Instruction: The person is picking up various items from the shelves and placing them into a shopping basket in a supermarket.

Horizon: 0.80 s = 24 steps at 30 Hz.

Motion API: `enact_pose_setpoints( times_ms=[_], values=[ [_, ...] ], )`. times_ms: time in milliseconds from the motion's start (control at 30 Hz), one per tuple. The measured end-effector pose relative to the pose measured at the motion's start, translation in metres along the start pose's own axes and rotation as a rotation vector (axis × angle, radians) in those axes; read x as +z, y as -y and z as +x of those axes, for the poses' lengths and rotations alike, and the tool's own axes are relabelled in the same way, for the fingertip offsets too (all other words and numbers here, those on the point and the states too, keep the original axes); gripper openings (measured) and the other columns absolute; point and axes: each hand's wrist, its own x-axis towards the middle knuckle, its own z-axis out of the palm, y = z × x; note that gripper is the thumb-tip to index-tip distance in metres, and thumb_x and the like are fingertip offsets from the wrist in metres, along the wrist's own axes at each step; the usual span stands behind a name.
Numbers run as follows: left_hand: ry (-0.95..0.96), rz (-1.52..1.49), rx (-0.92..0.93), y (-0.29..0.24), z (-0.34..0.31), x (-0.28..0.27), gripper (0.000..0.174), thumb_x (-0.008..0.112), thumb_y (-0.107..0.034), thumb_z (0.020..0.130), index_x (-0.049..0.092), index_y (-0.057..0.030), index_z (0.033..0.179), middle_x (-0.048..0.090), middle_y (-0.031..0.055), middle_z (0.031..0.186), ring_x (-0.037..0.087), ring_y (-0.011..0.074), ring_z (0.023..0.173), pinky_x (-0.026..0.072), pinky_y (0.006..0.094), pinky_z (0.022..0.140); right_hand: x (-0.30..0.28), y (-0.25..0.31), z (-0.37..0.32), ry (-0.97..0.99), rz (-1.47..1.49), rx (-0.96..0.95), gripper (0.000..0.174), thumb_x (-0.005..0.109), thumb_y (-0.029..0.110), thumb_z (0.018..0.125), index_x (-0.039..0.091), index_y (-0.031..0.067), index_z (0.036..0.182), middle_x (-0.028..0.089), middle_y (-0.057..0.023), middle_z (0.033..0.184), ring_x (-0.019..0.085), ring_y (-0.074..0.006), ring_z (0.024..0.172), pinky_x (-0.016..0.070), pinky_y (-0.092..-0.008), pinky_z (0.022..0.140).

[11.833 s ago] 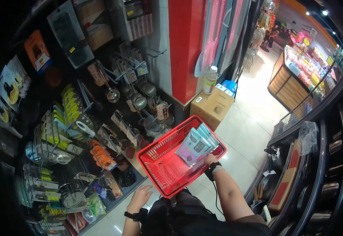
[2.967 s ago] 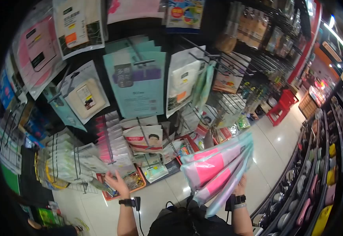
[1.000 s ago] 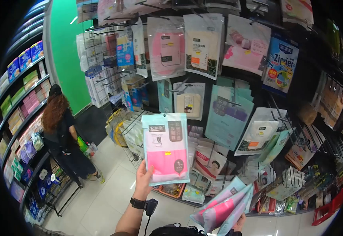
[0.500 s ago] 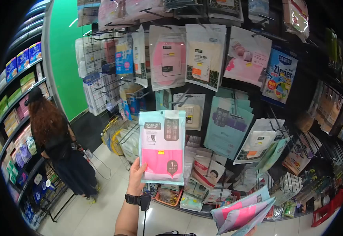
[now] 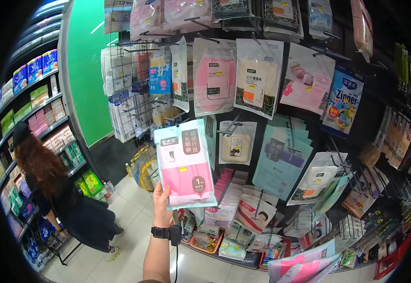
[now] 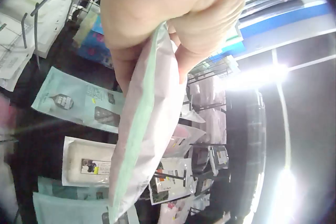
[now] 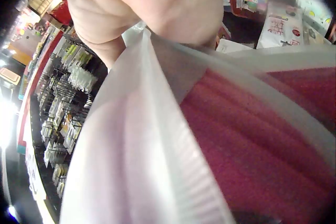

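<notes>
My left hand [image 5: 162, 203] pinches the lower left corner of a packaged hair-drying cap [image 5: 185, 165], its thumb on the front. The pack is flat, teal-edged and white above a pink window, and stands upright facing me before the rack. In the left wrist view the pack [image 6: 149, 108] shows edge-on between thumb and fingers. Several similar pink and teal packs [image 5: 302, 268] fan out at the bottom right of the head view. My right hand [image 7: 152, 8] grips them by one end in the right wrist view; it is out of the head view.
A black wall rack holds hanging packets, among them teal towel packs [image 5: 281, 162] and a blue Zipper bag pack [image 5: 341, 101]. Orange trays [image 5: 205, 247] sit at its foot. A person in dark clothes [image 5: 50, 184] stands by the left shelves. A red stool [image 5: 394, 259] is far right.
The red basket from the oldest frame is out of view. My left hand, formerly without a pack, now holds one, lately tilted and shifted left. The right hand's packs have moved right and down.
</notes>
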Motion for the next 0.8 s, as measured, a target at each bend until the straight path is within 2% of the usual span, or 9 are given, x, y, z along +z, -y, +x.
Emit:
enact_pose_setpoints(
  times_ms=[367,800],
  values=[
    [-0.009,0.000,0.019,-0.013,0.000,0.005,0.034,0.056,-0.007,0.087,0.048,-0.0013,0.119,0.058,0.0063,0.110,0.056,0.0130,0.097,0.0453,0.0276,0.084,0.010,-0.002,0.010,0.105,-0.056,-0.016,0.037,0.051,0.025,0.086,0.052,0.0043,0.116,0.059,-0.0152,0.112,0.060,-0.0283,0.097,0.0483,-0.0439,0.087],
    [-0.003,0.056,-0.069,-0.007,0.017,-0.014,0.031,0.054,-0.009,0.088,0.049,-0.0005,0.117,0.058,0.0078,0.109,0.057,0.0136,0.096,0.0473,0.0281,0.082,0.020,-0.001,0.021,0.217,-0.112,-0.054,0.035,0.052,0.024,0.085,0.053,0.0033,0.114,0.060,-0.0151,0.111,0.060,-0.0278,0.097,0.0480,-0.0439,0.087]
  ],
)
